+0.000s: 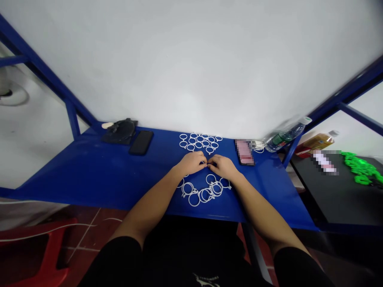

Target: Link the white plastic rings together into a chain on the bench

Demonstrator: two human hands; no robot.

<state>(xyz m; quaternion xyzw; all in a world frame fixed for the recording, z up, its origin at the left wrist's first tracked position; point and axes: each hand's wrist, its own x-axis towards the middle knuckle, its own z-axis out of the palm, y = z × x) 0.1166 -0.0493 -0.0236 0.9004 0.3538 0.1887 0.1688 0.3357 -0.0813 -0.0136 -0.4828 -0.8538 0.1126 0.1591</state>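
Observation:
My left hand (pixel 194 162) and my right hand (pixel 223 165) meet over the blue tabletop, the fingertips of both pinched together. A bit of white shows at the fingertips, seemingly a white curtain ring, mostly hidden by the fingers. Just beyond my hands lies a spread group of white curtain rings (pixel 199 144), each with a small eyelet. Nearer to me, between my forearms, a looser pile of the same rings (pixel 205 195) overlaps; some at its left edge are partly covered by my left hand and wrist.
A black phone (pixel 141 142) and a crumpled black bag (pixel 121 132) lie at the left. On the right are another phone (pixel 244 151), a white cable (pixel 259 146) and a tilted plastic bottle (pixel 287 135). Green chain-like pieces (pixel 362 167) rest on the black side table (pixel 344 203).

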